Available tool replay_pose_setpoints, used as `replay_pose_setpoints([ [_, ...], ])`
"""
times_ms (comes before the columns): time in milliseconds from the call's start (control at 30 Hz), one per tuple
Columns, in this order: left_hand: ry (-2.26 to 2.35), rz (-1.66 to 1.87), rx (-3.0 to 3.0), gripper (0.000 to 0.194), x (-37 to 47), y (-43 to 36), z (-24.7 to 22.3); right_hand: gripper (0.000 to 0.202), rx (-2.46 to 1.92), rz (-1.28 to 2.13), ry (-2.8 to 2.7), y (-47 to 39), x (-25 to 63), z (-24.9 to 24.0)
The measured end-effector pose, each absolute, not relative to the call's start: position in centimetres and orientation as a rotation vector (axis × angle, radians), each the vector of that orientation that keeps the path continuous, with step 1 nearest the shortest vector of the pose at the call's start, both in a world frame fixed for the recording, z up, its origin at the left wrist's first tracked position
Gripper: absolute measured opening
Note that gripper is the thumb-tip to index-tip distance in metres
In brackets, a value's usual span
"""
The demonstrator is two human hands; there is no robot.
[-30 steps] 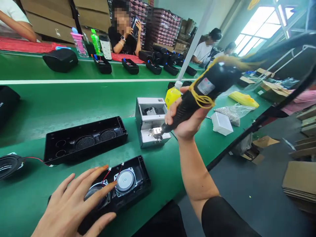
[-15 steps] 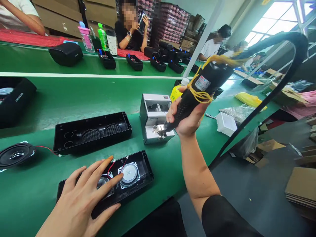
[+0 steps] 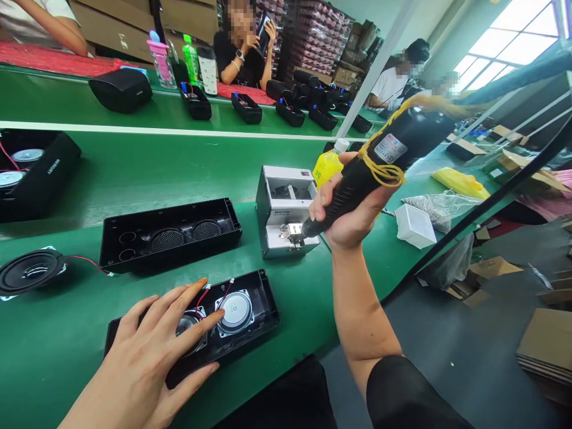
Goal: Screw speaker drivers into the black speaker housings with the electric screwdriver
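Note:
My right hand (image 3: 351,208) is wrapped round a black electric screwdriver (image 3: 388,149) bound with yellow cord. The screwdriver slants down to the left, its nose at the front of a grey screw feeder (image 3: 290,217); whether it touches the screws is too small to tell. My left hand (image 3: 156,345) lies with fingers spread over a black speaker housing (image 3: 263,298), thumb along its near side. Inside that housing sit two speaker drivers, one round silver driver (image 3: 236,311) plain to see, the other partly under my fingers. Short red wires rise from them.
Behind lies a second black housing (image 3: 214,238) with grilles; left of it, a loose speaker (image 3: 31,271) on a red wire. A yellow bottle (image 3: 328,164) stands behind the feeder. A black cable (image 3: 491,208) crosses the right side. Co-workers sit across the bench.
The view has shifted slightly. My right hand and the screwdriver have moved a little right, the nose staying by the feeder's front. My left hand keeps its place on the housing.

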State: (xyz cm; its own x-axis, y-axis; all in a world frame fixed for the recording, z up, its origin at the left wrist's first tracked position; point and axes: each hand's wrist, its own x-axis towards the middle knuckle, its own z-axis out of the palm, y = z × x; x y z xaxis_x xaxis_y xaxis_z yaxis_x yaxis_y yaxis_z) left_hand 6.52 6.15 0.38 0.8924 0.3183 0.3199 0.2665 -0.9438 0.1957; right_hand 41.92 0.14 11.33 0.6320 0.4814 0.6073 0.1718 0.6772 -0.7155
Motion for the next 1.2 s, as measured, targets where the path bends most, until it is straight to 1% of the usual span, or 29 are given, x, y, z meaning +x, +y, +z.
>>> replay_pose_setpoints([
  [200,0.459,0.546,2.916,0.054,6.5,6.0,0.6,0.061,-0.823,0.211,-0.894,0.1,42.0,11.2],
  [533,0.399,0.580,2.951,0.053,6.9,5.8,1.2,0.072,-0.826,0.196,-0.891,-0.5,41.3,11.3],
  [600,0.418,0.554,2.933,0.054,7.0,5.4,1.5,0.070,-0.788,0.216,-0.891,-0.9,40.7,12.0],
  [700,0.448,0.514,2.888,0.057,7.1,4.9,1.7,0.070,-0.744,0.298,-0.885,-1.7,38.9,14.3],
  [733,0.463,0.504,2.871,0.057,7.1,4.7,1.8,0.068,-0.741,0.346,-0.888,-1.9,38.1,15.3],
  [833,0.503,0.492,2.836,0.058,7.2,4.6,2.0,0.049,-0.779,0.530,-0.922,-2.1,35.3,17.7],
  [867,0.508,0.490,2.835,0.059,7.2,4.6,2.1,0.048,-0.755,0.577,-0.958,-1.8,34.5,18.0],
  [933,0.509,0.476,2.842,0.061,7.3,4.5,2.3,0.055,-0.691,0.671,-1.068,-0.9,33.0,17.6],
  [1033,0.503,0.457,2.856,0.060,7.4,4.5,2.6,0.067,-0.612,0.768,-1.131,1.0,31.1,14.9],
  [1200,0.521,0.444,2.867,0.061,7.5,4.3,3.1,0.064,-0.485,0.764,-1.013,3.2,29.0,10.0],
])
